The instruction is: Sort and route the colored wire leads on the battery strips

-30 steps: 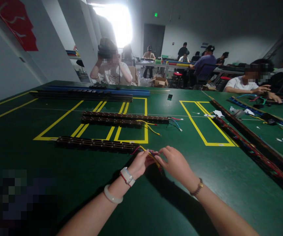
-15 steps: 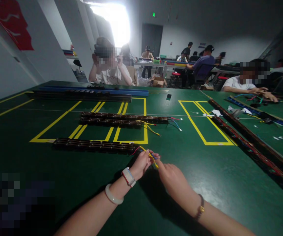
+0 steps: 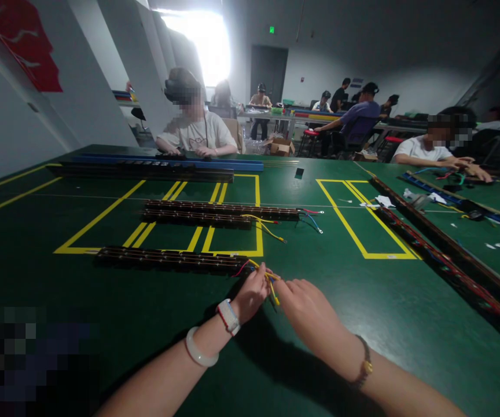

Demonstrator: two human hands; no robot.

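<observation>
My left hand (image 3: 253,291) is closed on a bunch of wires (image 3: 271,280), yellow and blue among them, at the right end of a long black strip (image 3: 172,259). Across from it, my right hand (image 3: 302,306) has its fingers closed at the same wires. A yellow wire end (image 3: 276,300) hangs below the fingers, and a pink-red wire (image 3: 242,266) arches from the strip's end. The fingertips of my right hand are partly hidden behind its back. Beyond them lie two more black strips (image 3: 219,211), with yellow, red and blue wires ending in terminals.
Yellow tape lines (image 3: 367,231) mark the green table (image 3: 167,324). Long bars (image 3: 146,171) lie at the far left edge, and wired strips (image 3: 453,263) run down the right side with paper scraps (image 3: 384,201). One person (image 3: 198,130) sits opposite; another (image 3: 432,150) handles wires at right.
My hands have shifted slightly at the wires, and the yellow end hangs a little lower. The person opposite has lowered both hands from the head to the table.
</observation>
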